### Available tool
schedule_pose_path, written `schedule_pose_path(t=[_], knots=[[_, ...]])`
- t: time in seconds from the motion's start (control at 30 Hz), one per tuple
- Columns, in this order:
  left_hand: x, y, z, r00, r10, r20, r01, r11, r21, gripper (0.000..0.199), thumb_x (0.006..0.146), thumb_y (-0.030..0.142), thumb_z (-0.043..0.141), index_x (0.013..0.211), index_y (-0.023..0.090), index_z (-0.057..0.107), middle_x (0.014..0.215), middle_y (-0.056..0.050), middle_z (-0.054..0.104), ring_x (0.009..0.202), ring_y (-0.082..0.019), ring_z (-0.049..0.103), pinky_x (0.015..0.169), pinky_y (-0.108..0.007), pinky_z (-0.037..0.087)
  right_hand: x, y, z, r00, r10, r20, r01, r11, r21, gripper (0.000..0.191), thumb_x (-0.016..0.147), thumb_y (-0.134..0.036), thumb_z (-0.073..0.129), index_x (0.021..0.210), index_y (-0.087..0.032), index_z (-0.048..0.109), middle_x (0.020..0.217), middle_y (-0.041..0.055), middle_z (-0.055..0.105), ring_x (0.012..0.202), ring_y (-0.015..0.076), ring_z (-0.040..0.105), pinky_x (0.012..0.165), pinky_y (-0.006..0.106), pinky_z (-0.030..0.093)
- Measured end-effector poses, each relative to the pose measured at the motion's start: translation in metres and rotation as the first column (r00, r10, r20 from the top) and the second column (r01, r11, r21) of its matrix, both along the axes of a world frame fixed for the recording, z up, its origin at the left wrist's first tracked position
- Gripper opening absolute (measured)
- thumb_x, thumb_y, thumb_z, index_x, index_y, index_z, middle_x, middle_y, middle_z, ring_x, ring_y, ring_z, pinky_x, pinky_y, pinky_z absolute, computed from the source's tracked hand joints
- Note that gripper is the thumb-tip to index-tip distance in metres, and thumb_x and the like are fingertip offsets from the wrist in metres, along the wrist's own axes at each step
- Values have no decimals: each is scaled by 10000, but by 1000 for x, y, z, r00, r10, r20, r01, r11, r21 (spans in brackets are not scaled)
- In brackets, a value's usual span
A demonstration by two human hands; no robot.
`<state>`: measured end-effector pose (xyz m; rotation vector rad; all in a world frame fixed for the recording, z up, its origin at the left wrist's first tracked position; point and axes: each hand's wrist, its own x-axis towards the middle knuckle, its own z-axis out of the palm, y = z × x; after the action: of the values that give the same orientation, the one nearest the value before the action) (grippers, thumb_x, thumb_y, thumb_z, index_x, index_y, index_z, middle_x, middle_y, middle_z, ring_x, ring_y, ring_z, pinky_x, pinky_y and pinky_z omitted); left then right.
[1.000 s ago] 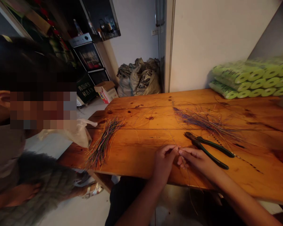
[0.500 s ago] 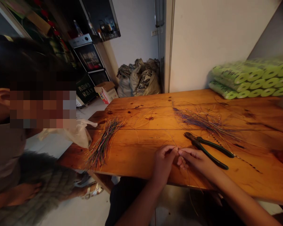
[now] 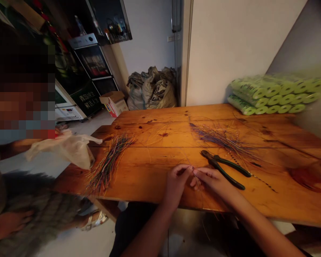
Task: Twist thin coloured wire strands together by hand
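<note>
Over the front of the wooden table (image 3: 155, 178), my left hand (image 3: 178, 176) and my right hand (image 3: 207, 176) meet fingertip to fingertip. Both are closed in a pinch on a thin wire (image 3: 199, 185), whose loose end hangs down past the table edge. Just beyond my right hand lie pliers (image 3: 226, 167) with dark green handles, their jaws pointing left. Behind them spreads a loose bundle of blue and yellow wires (image 3: 219, 139). Another bundle of multicoloured wires (image 3: 111, 162) rests to the left of my left hand.
A person (image 3: 13, 200) sits at the left beside a pale plastic bag (image 3: 66, 148) at the table's end. Green-wrapped rolls (image 3: 273, 94) are stacked at the back right. Something red and translucent (image 3: 307, 178) lies at the right. Grey sacks (image 3: 152, 89) and a cardboard box (image 3: 113, 103) stand behind the table.
The whole view has shifted, so things on the table appear further left. My hands keep their pinch on the wire, hardly changed. The person at the left shows less in view.
</note>
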<state>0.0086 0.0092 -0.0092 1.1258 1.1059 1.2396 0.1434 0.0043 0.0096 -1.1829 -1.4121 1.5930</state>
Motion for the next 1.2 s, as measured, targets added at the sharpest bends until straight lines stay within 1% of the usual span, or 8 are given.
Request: schedule_pose_path(t=[0.2,0.43,0.57,0.63,0.8,0.9,1.07,1.2], knots=[[-1,2,-5,1000,14,27,-14,1000,-3,155,714,315,625,695,171,680,682,-13,666,712,-155,600,726,-277,440,0,1,-7,996,-23,-84,16,997,-76,432,676,-583,594,697,-151,595,631,45,656,556,136,593,574,277,454],[-2,0,1,992,62,114,-55,996,-67,165,702,328,646,716,171,693,728,-25,684,778,-165,610,788,-282,430,-2,2,-12,988,-76,-135,62,992,-106,455,649,-566,624,815,-143,632,642,48,673,552,137,601,577,285,454],[-2,0,2,981,106,162,-90,990,-105,157,671,325,673,705,173,696,750,-26,689,795,-163,607,811,-283,424,-1,3,-14,990,-51,-128,38,994,-102,460,666,-569,607,818,-138,648,662,59,683,564,141,612,581,285,461],[-2,0,1,980,105,169,-87,990,-111,163,663,331,679,700,173,696,739,-26,685,792,-166,607,807,-288,427,0,3,-14,992,-41,-123,30,995,-95,470,673,-574,599,831,-134,654,678,69,687,572,146,615,585,291,466],[-3,0,1,984,67,168,-51,994,-100,160,656,332,683,680,174,693,715,-21,677,768,-162,604,788,-281,430,0,3,-14,990,-71,-121,59,993,-103,442,675,-559,604,807,-139,650,657,60,680,577,143,615,609,293,473],[-2,0,0,989,25,143,-11,995,-100,150,663,327,680,689,181,700,710,-15,675,763,-158,601,777,-272,431,-2,1,-12,987,-99,-125,87,991,-102,413,671,-550,608,749,-145,637,630,47,670,563,137,607,602,288,473],[-3,1,-1,996,-13,87,22,994,-108,161,659,331,678,697,177,707,719,-23,686,746,-168,603,768,-287,433,-4,1,-11,989,-104,-109,96,993,-75,418,667,-562,605,711,-147,632,616,45,658,557,136,593,596,291,470],[-8,3,2,994,-102,48,107,987,-116,155,659,329,678,692,181,710,727,-27,695,754,-172,608,784,-299,431,1,-1,-7,992,-82,-95,74,994,-83,401,679,-545,611,670,-145,631,636,49,650,574,132,580,579,270,451]])
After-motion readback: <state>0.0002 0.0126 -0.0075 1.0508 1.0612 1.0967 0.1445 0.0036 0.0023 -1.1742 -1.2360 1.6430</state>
